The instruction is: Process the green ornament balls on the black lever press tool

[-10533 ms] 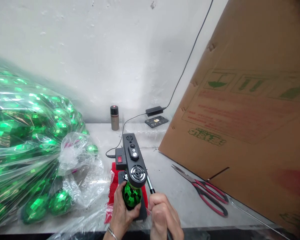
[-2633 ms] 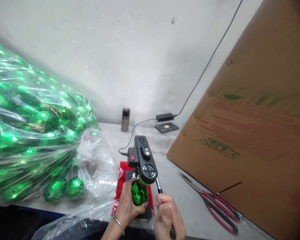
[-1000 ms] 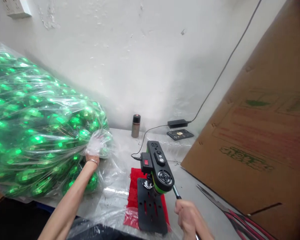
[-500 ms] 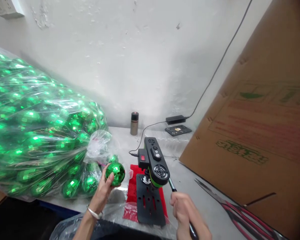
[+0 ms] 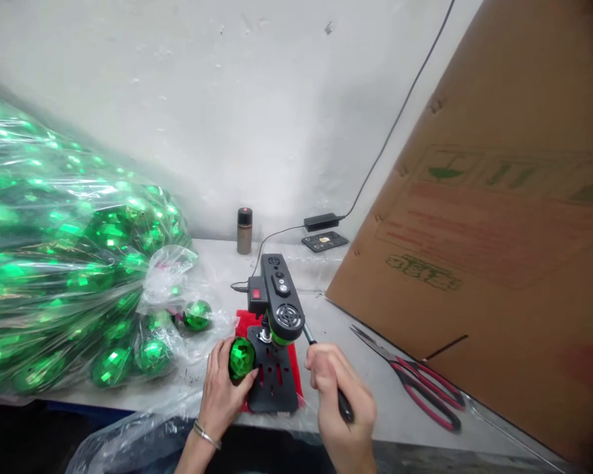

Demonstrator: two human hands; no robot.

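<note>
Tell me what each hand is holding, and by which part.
Left hand: a green faceted ball, held by its sides. Right hand: the black machine's lever, by its dark grip.

green ball [image 5: 242, 357] — partly hidden by left hand [image 5: 222, 387]

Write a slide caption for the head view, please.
The left hand holds a green ball by the black plate; the right hand grips the lever.

The cardboard box [image 5: 504, 263] at 3 o'clock carries a green inverted umbrella sign [image 5: 445, 173]; two arrows [image 5: 508, 175] stand at its 3 o'clock. Red lettering [image 5: 467, 220] and a green logo [image 5: 423, 272], toward 6 o'clock, are illegible.
</note>
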